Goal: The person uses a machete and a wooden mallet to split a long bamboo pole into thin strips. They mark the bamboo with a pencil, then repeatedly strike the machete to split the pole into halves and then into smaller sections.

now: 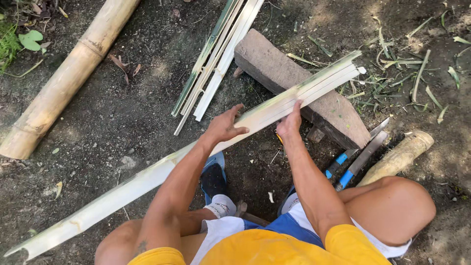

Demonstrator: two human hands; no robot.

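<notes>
Along the left edge of the dirt ground (122, 113) lies a whole bamboo pole (68, 78), unsplit and slanting up toward the top edge, well apart from the hands. Below it, a long split bamboo section (122, 191) runs from the lower left corner up to the right, its pale inner face upward; its far end is already cut into several narrow strips that rest on a wooden block (333, 115), which props that end clear of the dirt. The left hand (224, 126) sits on top of the section near its middle, fingers spread and pressing down, apparently to steady it. Near the top edge a bundle of finished bamboo strips (216, 59) lies beside the block's upper end, seemingly set aside from the work. The right hand (290, 122) grips the section just beside the left one, thumb and fingers closed around the edge where the splits begin, as if to hold the strips together. A blue sandal (214, 176) plants one foot under the section. Further right, two blue-handled knives (360, 157) lie side by side on the ground just past the block, within easy reach, with a short bamboo stub (400, 156) next to them by the person's right knee (412, 206)
</notes>
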